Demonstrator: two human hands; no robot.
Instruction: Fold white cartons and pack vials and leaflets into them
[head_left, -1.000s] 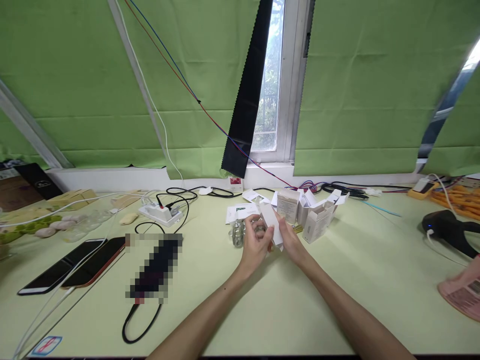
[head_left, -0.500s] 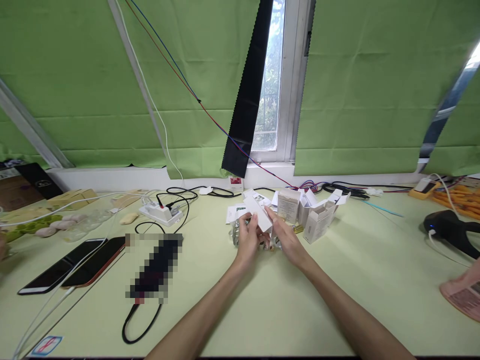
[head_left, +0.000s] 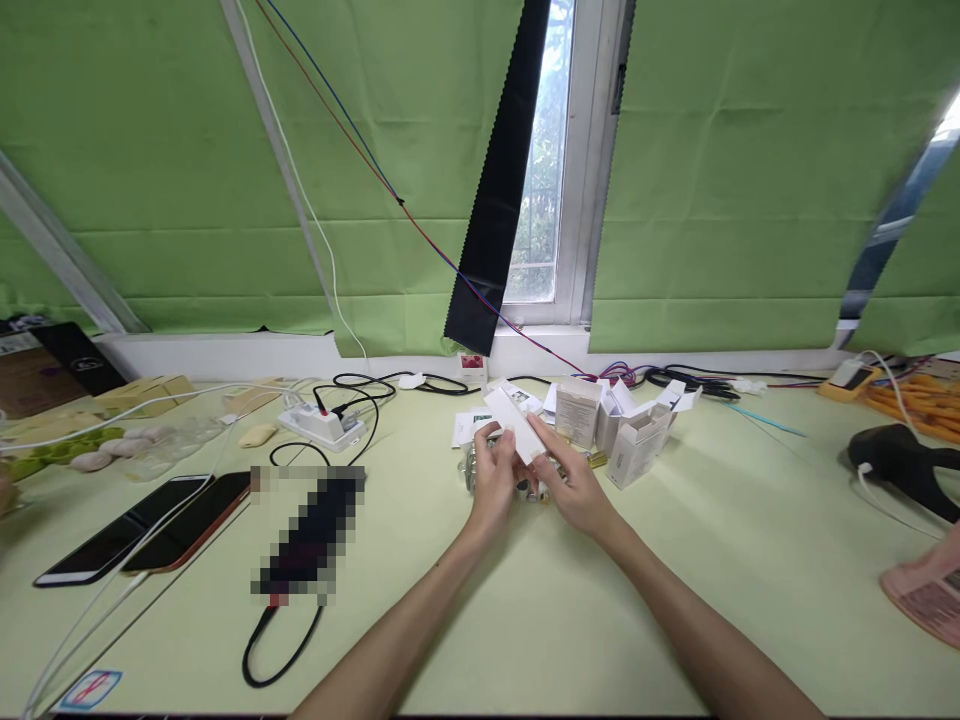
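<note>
Both my hands meet over the middle of the pale green table [head_left: 525, 620]. My left hand [head_left: 491, 487] and my right hand [head_left: 574, 487] together hold a long flat white carton [head_left: 514, 423], tilted with its far end up and to the left. Just under and beside my hands lie small clear glass bottles [head_left: 474, 467]. Behind my right hand stands a cluster of small white boxes [head_left: 626, 430], some with open flaps, and a beige printed box [head_left: 576, 411].
Two phones [head_left: 142, 530] lie at the left beside a blurred dark item [head_left: 311, 530] with a black cable. A white power strip [head_left: 322, 425] sits behind them. A black device [head_left: 904, 465] and pink packet [head_left: 926, 590] are at the right. Cables run along the window sill.
The white carton has been turned from pointing down-right to lying tilted up-left, and both hands have shifted slightly away from me over the bottles.
</note>
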